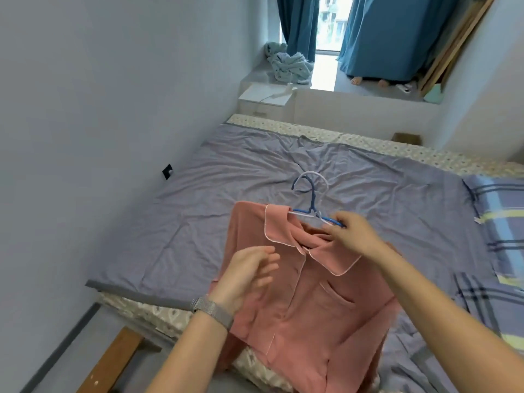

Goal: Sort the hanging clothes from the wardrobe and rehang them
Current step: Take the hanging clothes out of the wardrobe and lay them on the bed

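Head view is showing you standing at the bed (198, 177), with a pink pyjama top (309, 296) lying on the grey sheet and its lower part hanging over the near edge; spreading it flat there is probably giving you a surface to work the hangers against. Your right hand (351, 234) is reaching to the collar, its fingers (330, 229) closing in a pinch on the shoulder bar of a blue hanger (312, 198), which is sitting inside the neck opening with its hook pointing away from you; a white hanger (319, 177) is lying stacked with it, hooks nearly overlapping, so it is looking as if two garments' hangers are tangled in one collar, though whether both are inside the top you cannot tell. Your left hand (249, 275) is hovering over the left front of the top, fingers loosely curled and slightly apart, gripping nothing; it seems to be waiting to steady the fabric while the right draws or seats the hanger. A plaid pillow (502, 211) is lying at the right; blue curtains (394, 35) are hanging at the far window.
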The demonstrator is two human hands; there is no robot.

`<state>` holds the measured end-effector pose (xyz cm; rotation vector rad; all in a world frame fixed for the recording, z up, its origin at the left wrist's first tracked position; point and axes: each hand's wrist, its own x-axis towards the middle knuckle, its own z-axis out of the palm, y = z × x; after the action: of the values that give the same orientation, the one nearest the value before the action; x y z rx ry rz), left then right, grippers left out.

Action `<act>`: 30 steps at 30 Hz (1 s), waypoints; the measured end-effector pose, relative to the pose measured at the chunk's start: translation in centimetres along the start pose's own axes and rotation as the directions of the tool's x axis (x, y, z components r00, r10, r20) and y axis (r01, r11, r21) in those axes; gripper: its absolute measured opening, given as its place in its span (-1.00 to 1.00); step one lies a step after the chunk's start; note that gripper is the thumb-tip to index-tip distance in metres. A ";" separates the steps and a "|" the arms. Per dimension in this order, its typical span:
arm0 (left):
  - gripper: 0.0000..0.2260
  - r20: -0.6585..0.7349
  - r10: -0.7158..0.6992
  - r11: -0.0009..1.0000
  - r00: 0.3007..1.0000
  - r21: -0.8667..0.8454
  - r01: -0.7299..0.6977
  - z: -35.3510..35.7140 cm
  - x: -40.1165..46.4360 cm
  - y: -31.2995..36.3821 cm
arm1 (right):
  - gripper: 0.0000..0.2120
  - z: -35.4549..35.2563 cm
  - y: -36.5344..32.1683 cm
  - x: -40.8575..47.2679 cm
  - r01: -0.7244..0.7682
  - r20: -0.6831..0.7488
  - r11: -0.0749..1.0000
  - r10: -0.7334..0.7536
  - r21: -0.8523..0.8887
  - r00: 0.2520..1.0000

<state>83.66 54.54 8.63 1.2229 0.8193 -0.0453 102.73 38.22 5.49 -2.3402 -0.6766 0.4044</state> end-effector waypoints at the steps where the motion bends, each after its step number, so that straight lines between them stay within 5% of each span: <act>1: -0.80 -0.065 -0.025 1.000 0.998 -0.010 0.025 0.1 1.6 -0.1 | -0.73 -0.9 0.9 2.2 -0.007 0.038 1.000 0.006 0.023 0.999; 4: -0.80 -0.194 -0.069 0.997 0.979 0.001 0.071 0.8 6.5 0.2 | -0.73 -3.5 4.0 10.2 0.009 0.184 0.996 0.007 -0.087 0.983; 7: -0.80 -0.205 -0.097 0.991 0.974 0.074 0.114 2.2 10.8 0.4 | -0.86 -4.0 8.6 17.2 -0.062 0.184 0.953 0.121 -0.297 0.975; 11: -0.81 -0.226 -0.108 0.980 0.968 0.142 0.142 3.4 14.8 -0.3 | -0.55 0.1 11.7 19.8 -0.203 0.099 0.856 0.281 -0.475 0.955; 17: -0.84 -0.238 -0.115 0.948 0.964 0.264 0.178 1.1 15.6 -3.4 | -0.47 11.6 8.0 14.4 0.107 0.506 0.914 0.117 -0.392 0.854; 21: -0.82 -0.348 0.020 0.910 0.937 0.394 0.127 -3.9 12.8 -5.1 | -0.45 16.2 2.3 12.0 0.280 0.630 0.901 -0.008 -0.333 0.776; 26: -0.75 -0.597 0.044 0.948 0.801 0.277 0.155 -13.1 1.5 -8.7 | -0.45 20.7 -10.7 7.3 0.575 0.711 0.788 -0.275 -0.218 0.647; 30: -0.76 -0.833 0.008 0.994 0.553 0.067 0.087 -19.3 -14.6 -13.5 | -0.43 23.7 -21.4 -3.0 0.803 0.758 0.593 -0.496 -0.060 0.423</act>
<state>56.82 60.08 4.20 1.3101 1.7082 0.5194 81.96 62.46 2.75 -1.9574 -2.1929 0.8019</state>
